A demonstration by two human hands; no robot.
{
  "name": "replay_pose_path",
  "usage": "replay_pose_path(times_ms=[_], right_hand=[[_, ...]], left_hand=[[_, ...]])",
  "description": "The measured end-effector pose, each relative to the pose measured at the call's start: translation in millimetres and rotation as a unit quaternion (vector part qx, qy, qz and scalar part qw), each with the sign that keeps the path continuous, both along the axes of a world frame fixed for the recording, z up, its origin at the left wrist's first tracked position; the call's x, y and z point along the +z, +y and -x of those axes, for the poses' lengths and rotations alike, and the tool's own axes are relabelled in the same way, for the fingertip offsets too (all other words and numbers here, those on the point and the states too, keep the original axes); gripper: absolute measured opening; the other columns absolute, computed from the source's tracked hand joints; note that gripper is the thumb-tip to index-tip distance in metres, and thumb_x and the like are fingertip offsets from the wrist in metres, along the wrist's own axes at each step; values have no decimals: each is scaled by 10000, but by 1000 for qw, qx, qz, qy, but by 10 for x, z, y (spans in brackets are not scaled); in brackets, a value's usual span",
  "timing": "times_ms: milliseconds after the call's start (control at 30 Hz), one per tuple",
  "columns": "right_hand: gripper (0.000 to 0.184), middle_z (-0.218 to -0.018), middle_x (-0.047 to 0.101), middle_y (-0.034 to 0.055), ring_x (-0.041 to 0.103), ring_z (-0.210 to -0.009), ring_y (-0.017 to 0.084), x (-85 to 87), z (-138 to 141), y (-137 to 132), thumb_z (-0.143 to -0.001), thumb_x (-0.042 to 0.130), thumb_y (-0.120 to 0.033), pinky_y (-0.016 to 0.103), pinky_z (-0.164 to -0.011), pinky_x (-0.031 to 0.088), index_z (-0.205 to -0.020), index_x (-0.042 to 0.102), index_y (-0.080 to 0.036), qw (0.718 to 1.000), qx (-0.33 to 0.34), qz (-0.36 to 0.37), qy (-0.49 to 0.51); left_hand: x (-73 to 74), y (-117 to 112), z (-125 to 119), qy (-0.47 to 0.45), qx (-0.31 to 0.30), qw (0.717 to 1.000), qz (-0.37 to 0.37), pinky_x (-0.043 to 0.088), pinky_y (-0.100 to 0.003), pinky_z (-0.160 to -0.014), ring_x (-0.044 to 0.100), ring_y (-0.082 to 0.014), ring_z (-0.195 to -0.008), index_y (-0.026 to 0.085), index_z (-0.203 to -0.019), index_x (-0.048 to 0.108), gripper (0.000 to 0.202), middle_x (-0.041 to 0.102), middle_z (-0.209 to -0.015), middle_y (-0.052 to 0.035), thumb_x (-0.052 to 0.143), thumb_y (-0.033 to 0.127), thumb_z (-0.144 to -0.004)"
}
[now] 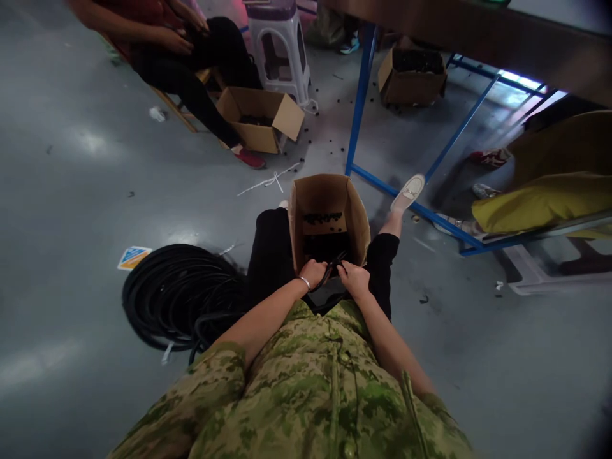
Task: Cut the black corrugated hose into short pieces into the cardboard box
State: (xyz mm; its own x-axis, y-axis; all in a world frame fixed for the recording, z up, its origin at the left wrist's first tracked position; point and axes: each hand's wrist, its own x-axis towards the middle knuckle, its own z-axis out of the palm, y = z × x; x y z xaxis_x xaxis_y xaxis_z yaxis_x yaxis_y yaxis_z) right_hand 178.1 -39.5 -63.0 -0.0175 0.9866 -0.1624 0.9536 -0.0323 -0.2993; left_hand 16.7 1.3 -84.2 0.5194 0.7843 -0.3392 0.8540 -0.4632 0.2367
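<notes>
Black cable (328, 275): between the two hands, at near rim of box; ends blurred, lower run hard to follow. Thin, dark, bent.
Left hand (313, 273): pinching cable; fingertips partly hidden.
Right hand (354, 279): gripping cable just beside left hand; fingertips blurred.
Box (358, 220): cardboard, tall, just beyond hands; near side partly covered by them. Bottom too dark to make out.
Bits (319, 218): small, black, inside box, ahead of hands; exact shape unclear.
Coil (167, 296): black loops, left of left hand; link to held cable cannot be told.
Table (459, 25): beyond right hand, top cut off.
</notes>
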Motion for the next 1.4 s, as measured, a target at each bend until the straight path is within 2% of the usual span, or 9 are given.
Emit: replay_pose_path(times_ms=[200, 267, 367, 600, 833, 1000, 1200, 1400], right_hand=[[364, -960, 751, 88, 684, -793, 166, -13, 15, -5, -980, 433, -405, 217, -627, 393, -1181, 670, -216, 1000, -26, -12, -10], [381, -937, 751, 94, 679, -785, 166, -58, 5, -23, -985, 417, -403, 215, -637, 396, -1188, 669, -203, 999, -34, -26, -5], [400, -926, 750, 103, 677, -789, 168, -126, -32, -51, -985, 402, -396, 211, -650, 402, -1192, 671, -184, 998, -43, -50, 11], [402, -971, 752, 101, 688, -811, 167, -176, -117, -89, -981, 400, -383, 202, -676, 423, -1175, 686, -179, 995, -49, -74, 35], [348, -1030, 753, 69, 704, -879, 170, -131, -115, -109, -955, 463, -371, 205, -718, 470, -1134, 718, -217, 991, -50, -103, 63], [325, -1065, 745, 78, 706, -901, 180, -100, -99, -113, -941, 498, -350, 223, -746, 486, -1128, 721, -205, 989, -51, -116, 76], [313, -1028, 752, 72, 701, -863, 167, -43, -82, -68, -947, 500, -362, 210, -717, 465, -1120, 722, -224, 993, -17, -95, 64], [321, -1020, 754, 62, 701, -862, 167, -15, -81, -52, -944, 500, -366, 205, -677, 446, -1142, 710, -224, 995, -27, -81, 53]], left_hand=[[120, -5, -9, 4, 43, 999, 2, 479, -340, -775, 693, -258, -844, 107, -940, 684, 314, 724, -863, -161, 475, 340, -917], [161, -10, -14, -14, 62, 998, 17, 477, -330, -776, 690, -250, -847, 137, -940, 680, 298, 726, -867, -138, 486, 362, -914], [182, -8, -18, -58, 57, 996, 30, 466, -309, -811, 680, -222, -894, 174, -938, 662, 234, 723, -936, -101, 499, 340, -910], [150, 11, -1, -70, 31, 997, 14, 435, -330, -863, 644, -224, -965, 159, -992, 615, 221, 695, -1004, -99, 497, 325, -907], [158, 1, 3, -69, 15, 997, 9, 396, -349, -881, 627, -225, -967, 162, -995, 601, 222, 689, -1000, -105, 488, 332, -910], [118, -6, 16, -77, 13, 997, 3, 360, -380, -910, 620, -229, -970, 157, -994, 602, 221, 685, -994, -107, 475, 318, -912], [40, -6, 35, -81, 25, 996, -9, 338, -382, -879, 637, -216, -884, 158, -947, 633, 283, 702, -934, -109, 446, 370, -934], [58, 14, 26, -60, 16, 998, -21, 328, -381, -863, 639, -205, -852, 154, -907, 653, 345, 714, -907, -111, 415, 399, -958]])
